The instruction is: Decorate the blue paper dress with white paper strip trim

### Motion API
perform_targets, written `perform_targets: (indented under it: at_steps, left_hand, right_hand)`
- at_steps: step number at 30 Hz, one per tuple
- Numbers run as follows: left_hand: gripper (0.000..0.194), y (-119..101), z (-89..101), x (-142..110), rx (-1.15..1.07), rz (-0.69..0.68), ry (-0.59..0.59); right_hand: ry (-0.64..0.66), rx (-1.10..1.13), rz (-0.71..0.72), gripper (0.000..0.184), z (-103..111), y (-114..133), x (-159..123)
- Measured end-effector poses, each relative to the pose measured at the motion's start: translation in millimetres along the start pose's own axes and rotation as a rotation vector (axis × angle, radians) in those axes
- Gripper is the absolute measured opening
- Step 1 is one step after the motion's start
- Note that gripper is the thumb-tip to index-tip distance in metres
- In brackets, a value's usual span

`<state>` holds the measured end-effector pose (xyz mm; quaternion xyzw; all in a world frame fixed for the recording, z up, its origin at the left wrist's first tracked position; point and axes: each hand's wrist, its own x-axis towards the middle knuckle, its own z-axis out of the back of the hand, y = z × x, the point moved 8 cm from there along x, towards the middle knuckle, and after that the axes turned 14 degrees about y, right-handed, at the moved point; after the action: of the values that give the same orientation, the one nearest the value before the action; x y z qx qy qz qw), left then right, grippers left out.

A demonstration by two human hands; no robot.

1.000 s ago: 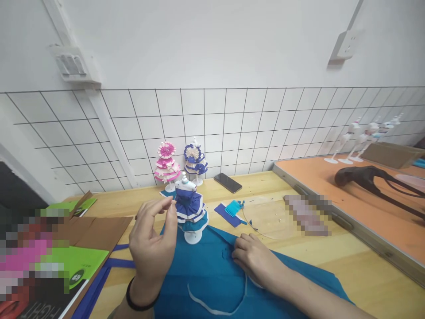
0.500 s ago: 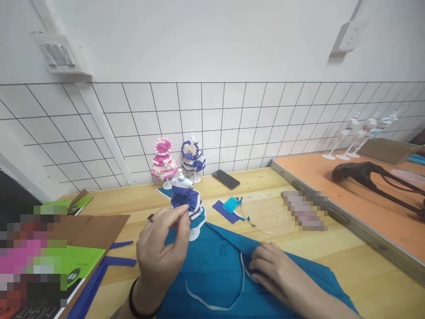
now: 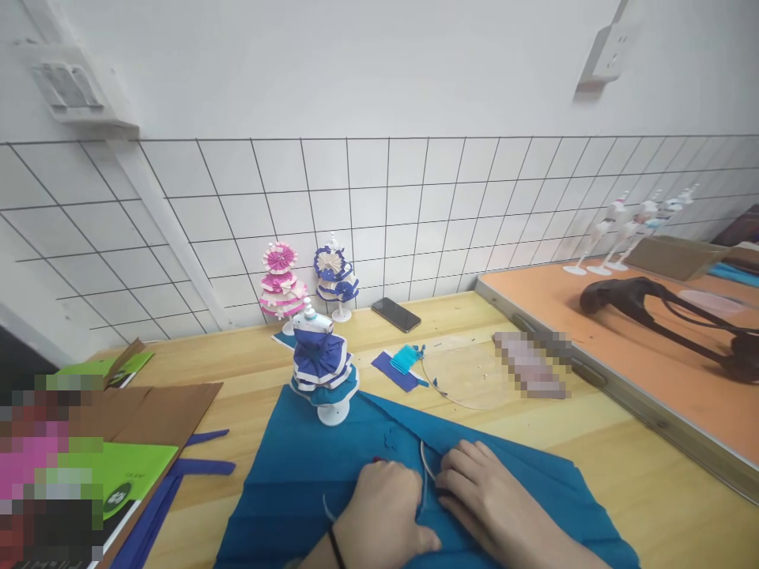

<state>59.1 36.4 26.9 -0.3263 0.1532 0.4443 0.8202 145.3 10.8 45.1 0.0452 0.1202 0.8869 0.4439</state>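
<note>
One wood table [image 3: 640, 466], one teal cloth [image 3: 278, 474] spread across its near side, two hands on that. Three dressed mini stands [image 3: 323, 359]: one at the cloth's far edge, two by the wall. One phone [image 3: 396, 314].

Orange board [image 3: 628, 340] off right; hands partly hide a white strip [image 3: 425, 484]. Fingers curl under on both left hand [image 3: 388, 506] and right hand [image 3: 477, 486], so can't tell if they're gripping.

Half a second ago the left was up by the front dress; now it's down.

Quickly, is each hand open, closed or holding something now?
Left hand: curled over the blue cloth; its grip is hidden.
Right hand: curled over the same cloth; grip cannot be told.
</note>
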Motion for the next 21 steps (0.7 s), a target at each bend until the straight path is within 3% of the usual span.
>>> perform_targets:
  at_steps: [4, 9, 12, 17, 21]
  left_hand:
    - [0.015, 2.7, -5.4, 9.5, -0.022, -0.027, -0.013]
    - [0.017, 8.6, 8.6, 3.8, -0.138, -0.135, -0.04]
    - [0.016, 12.7, 11.5, 3.5, -0.345, -0.242, 0.028]
    - [0.019, 14.6, 6.9, 9.1, -0.714, -0.305, 0.165]
    - [0.02, 10.4, 7.9, 10.1, -0.842, -0.36, 0.189]
  right_hand:
    - [0.002, 0.018, -0.067, 0.015, -6.6, -13.1, -4.1]
    - [0.009, 0.05, -0.072, 0.018, -3.1, -21.5, -8.4]
    - [-0.005, 0.033, -0.072, 0.017, 2.8, -27.4, -10.7]
    - [-0.019, 0.014, -0.076, 0.016, 10.0, -39.9, -11.8]
    - [-0.067, 0.006, -0.117, 0.014, 17.2, -50.0, -10.2]
